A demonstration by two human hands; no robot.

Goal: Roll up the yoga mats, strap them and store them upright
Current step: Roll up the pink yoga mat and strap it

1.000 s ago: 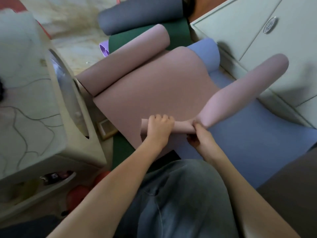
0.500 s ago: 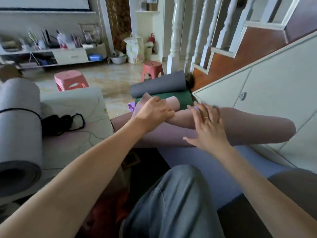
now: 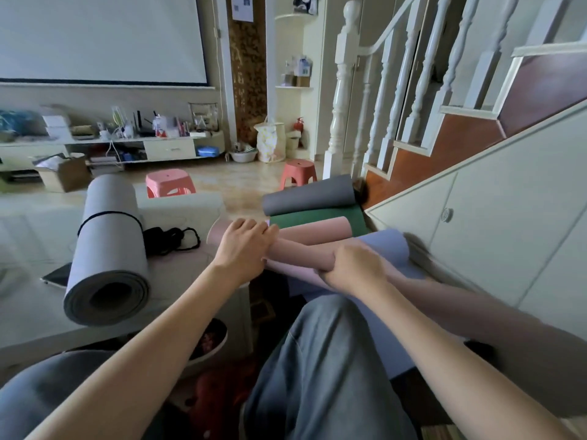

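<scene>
Living-room floor of pale tile stretches ahead of me to a low media shelf (image 3: 133,147) under a white projector screen (image 3: 101,39), with two red plastic stools (image 3: 170,184) standing on it and a white-balustered staircase (image 3: 397,90) climbing at my right above cream cabinet doors (image 3: 508,223). At my left a pale table (image 3: 178,271) carries a grey rolled mat (image 3: 109,249), bound by one black strap and lying on its side with its open spiral end toward me, and a heap of black straps (image 3: 170,239) lies just beside it. Before my knee (image 3: 327,360), the pink mat (image 3: 298,252) I am rolling lies across my view, its long axis running from the table edge at left toward the cabinets at right, the right end trailing down past my forearm. My left hand (image 3: 243,246) rests on top of the roll near its left end, fingers curled over it; my right hand (image 3: 352,268) grips the roll further right, fingers wrapped round it, so the tube sits under both palms and between them. The pink mat rests on a lavender-blue mat (image 3: 387,246) spread on the floor. Beyond my hands a second pink roll (image 3: 317,228), a dark green mat (image 3: 317,217) and a grey mat roll (image 3: 309,193) lie stacked close together near the foot of the stairs.
</scene>
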